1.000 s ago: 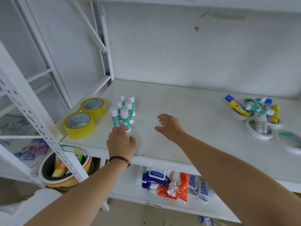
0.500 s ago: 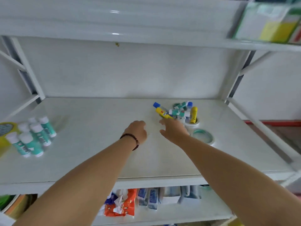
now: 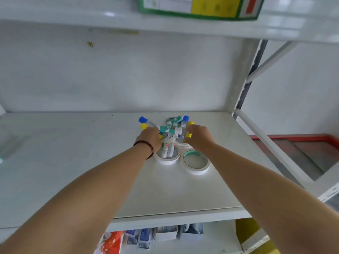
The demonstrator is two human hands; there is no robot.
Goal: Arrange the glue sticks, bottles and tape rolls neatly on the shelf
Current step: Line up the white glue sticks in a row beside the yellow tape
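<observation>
A jumbled pile of glue sticks and small bottles (image 3: 171, 128) lies just above the frame's centre, on white tape rolls (image 3: 167, 156) on the white shelf (image 3: 73, 162). The left hand (image 3: 150, 137) touches the pile's left edge, fingers curled on a yellow-capped bottle (image 3: 144, 126). The right hand (image 3: 199, 135) closes on a yellow glue stick (image 3: 189, 133) at the right edge. One empty tape roll (image 3: 195, 163) sits nearer, below the right wrist.

glue sticks and bottles (image 3: 170, 129) lie heaped on tape rolls (image 3: 195, 162) right of the shelf's (image 3: 73, 171) middle.
</observation>
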